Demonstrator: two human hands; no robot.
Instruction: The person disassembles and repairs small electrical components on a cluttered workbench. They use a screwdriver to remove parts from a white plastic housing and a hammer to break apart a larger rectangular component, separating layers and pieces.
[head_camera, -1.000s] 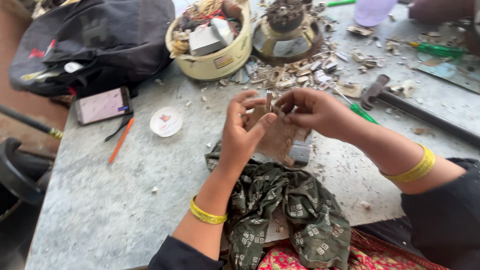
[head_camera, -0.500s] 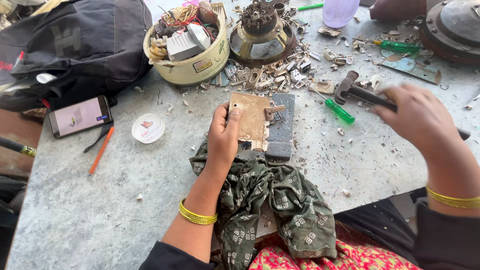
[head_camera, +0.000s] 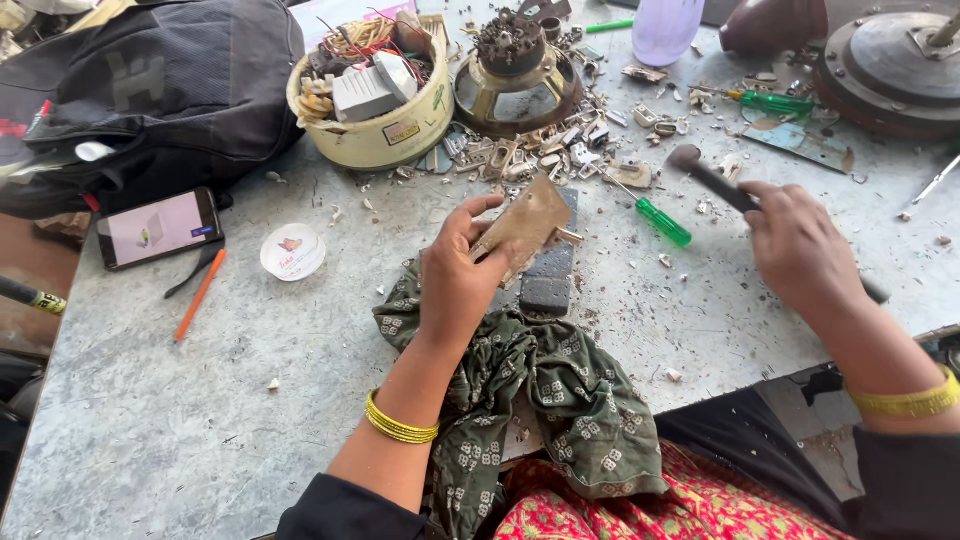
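My left hand (head_camera: 462, 275) holds a tan rectangular card-like piece (head_camera: 528, 222), tilted up over a dark metal block (head_camera: 548, 280) on the grey table (head_camera: 180, 420). My right hand (head_camera: 797, 245) grips the dark handle of a hammer (head_camera: 700, 172) whose head lies to the upper left of the hand. A green-handled screwdriver (head_camera: 657, 219) lies between the two hands. A green patterned cloth (head_camera: 540, 400) is bunched at the table edge under my left wrist.
A cream bowl (head_camera: 372, 140) full of wires and parts, a round metal motor part (head_camera: 515, 75) and scattered metal scraps (head_camera: 540, 150) sit at the back. A black bag (head_camera: 150, 90), a phone (head_camera: 158, 227), a white lid (head_camera: 292, 250) and an orange pen (head_camera: 200, 295) lie left.
My right hand left the card piece, reached right and closed on the hammer handle. My left hand lifted and tilted the card piece off the block.
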